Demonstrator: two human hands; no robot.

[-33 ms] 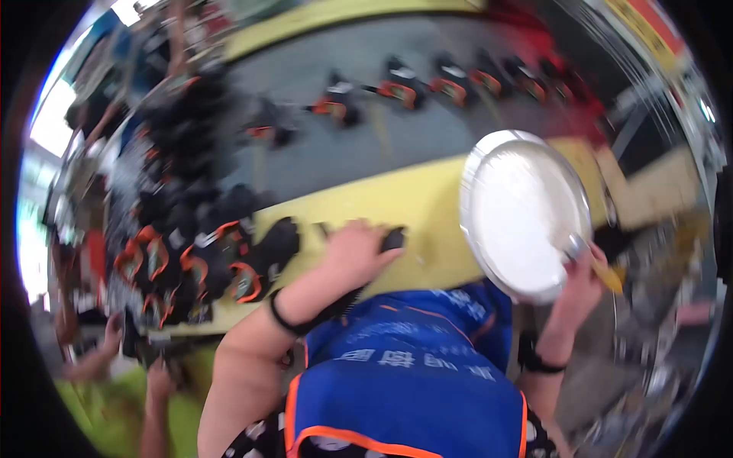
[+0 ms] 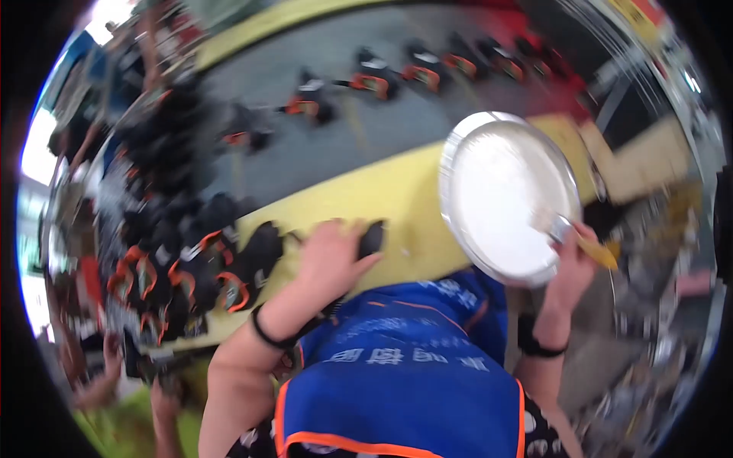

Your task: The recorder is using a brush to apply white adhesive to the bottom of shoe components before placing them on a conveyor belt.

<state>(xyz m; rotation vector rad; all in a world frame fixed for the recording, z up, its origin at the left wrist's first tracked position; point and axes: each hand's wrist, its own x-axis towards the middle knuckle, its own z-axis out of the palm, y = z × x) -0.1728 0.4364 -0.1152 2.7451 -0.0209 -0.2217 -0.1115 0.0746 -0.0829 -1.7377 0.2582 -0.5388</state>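
Observation:
My left hand (image 2: 327, 258) grips a black shoe (image 2: 371, 240) on the yellow bench top (image 2: 416, 187). The hand covers most of the shoe, and a rounded dark end sticks out past the thumb side. In my right hand (image 2: 574, 263) is a brush (image 2: 561, 228) with a metal ferrule and a yellow handle. Its pale bristles are over the white contents of a round, silver-rimmed bowl (image 2: 467, 233), at the side nearest my right hand. Whether the bristles touch the white stuff is hard to tell.
Black shoes with orange edging (image 2: 187, 278) crowd the bench to my left. Beyond it, a grey conveyor belt (image 2: 305, 145) carries a spaced row of similar shoes (image 2: 374, 80). Another person's hand (image 2: 164, 401) shows at lower left. Cardboard (image 2: 645, 160) lies at the right.
The whole view has shifted, so the scene sits a little farther left and higher. More of the brush's bristles show over the bowl. Both hands keep their holds.

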